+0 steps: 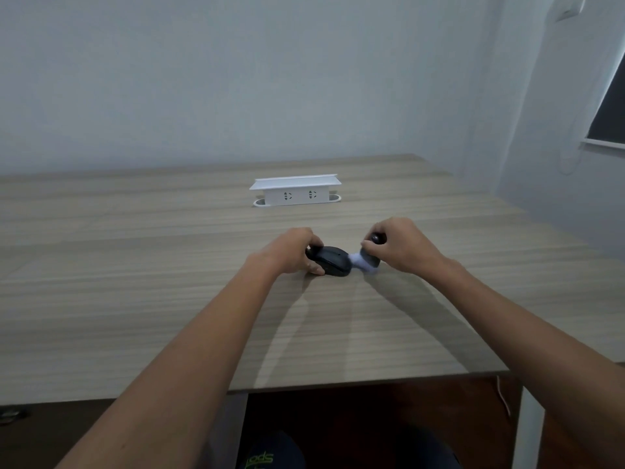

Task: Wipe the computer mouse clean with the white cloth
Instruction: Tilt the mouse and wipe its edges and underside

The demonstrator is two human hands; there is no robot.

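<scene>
A black computer mouse (333, 260) lies on the wooden table (169, 282), a little beyond its middle. My left hand (292, 250) grips the mouse from its left side, fingers curled over the far end and thumb at the near edge. My right hand (399, 247) is closed around the bunched white cloth (360, 262), whose free end touches the right end of the mouse. A small dark rounded thing (376, 237) also shows between the right fingers; I cannot tell what it is.
A white pop-up socket box (296, 191) stands on the table behind the hands, near the far wall. The table's front edge (372, 382) runs close to my body, with a dark space and my knees below. A window (612, 106) is at the right.
</scene>
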